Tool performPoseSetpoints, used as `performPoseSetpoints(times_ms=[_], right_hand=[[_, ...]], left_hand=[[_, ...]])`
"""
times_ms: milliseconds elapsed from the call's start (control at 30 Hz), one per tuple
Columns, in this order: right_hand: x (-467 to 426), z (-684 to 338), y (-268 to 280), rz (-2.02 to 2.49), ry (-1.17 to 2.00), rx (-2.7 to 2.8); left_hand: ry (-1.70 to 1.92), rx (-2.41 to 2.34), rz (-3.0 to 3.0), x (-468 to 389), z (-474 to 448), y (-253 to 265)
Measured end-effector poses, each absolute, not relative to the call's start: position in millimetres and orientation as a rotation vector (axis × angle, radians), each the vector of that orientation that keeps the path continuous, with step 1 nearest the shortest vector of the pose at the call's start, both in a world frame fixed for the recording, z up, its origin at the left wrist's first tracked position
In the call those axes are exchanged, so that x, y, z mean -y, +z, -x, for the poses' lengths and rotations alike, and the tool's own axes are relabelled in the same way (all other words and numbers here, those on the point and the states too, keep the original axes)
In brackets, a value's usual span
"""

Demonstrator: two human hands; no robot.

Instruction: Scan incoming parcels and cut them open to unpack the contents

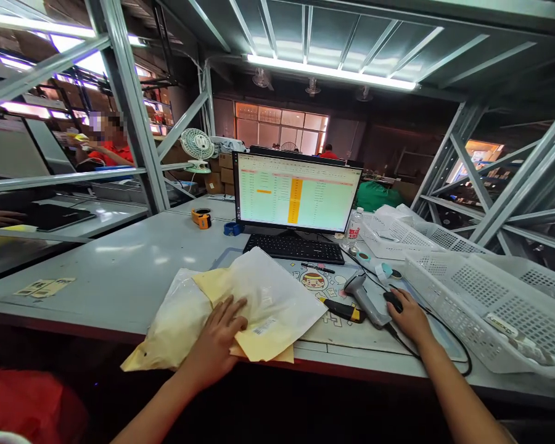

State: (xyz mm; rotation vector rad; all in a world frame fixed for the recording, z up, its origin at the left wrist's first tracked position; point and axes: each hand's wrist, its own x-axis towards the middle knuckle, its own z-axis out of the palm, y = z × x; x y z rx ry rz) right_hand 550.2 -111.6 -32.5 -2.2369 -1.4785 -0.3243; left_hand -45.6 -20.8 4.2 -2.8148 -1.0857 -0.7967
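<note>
My left hand (219,336) lies on a white-and-yellow padded mailer (277,302) with a small barcode label, its fingers extended across the surface. Beneath and beside it is a plastic-wrapped yellowish package (176,320) that hangs slightly over the desk's front edge. My right hand (409,314) is curled over a black computer mouse (393,300). Just left of that mouse rests a grey barcode scanner (367,301), with a black-and-yellow utility knife (345,310) beside it. A lit monitor (298,194) displays a spreadsheet, and a black keyboard (293,248) sits below the screen.
White perforated baskets (472,302) line the right side. Behind the mouse are tape rolls (383,270) and a plastic bottle (354,225). An orange tape measure (201,218) sits on the desk's left half. Metal posts (132,111) frame the desk; a co-worker in red (115,148) is beyond.
</note>
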Motion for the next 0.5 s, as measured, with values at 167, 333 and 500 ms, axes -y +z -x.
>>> performPoseSetpoints(times_ms=[167,333,500], right_hand=[[113.1,-545.7,-30.5,2.241,-0.326,1.391],[115.2,-538.5,-30.1,2.213,-0.34,1.367],[113.6,-543.0,-35.2,2.18,-0.314,1.383]], left_hand=[[-0.739,1.147,2.823,24.1,45.2,-3.0],[-0.788,1.168,2.792,25.0,43.5,-5.7],[-1.022,1.194,2.81,21.4,44.2,-13.1]])
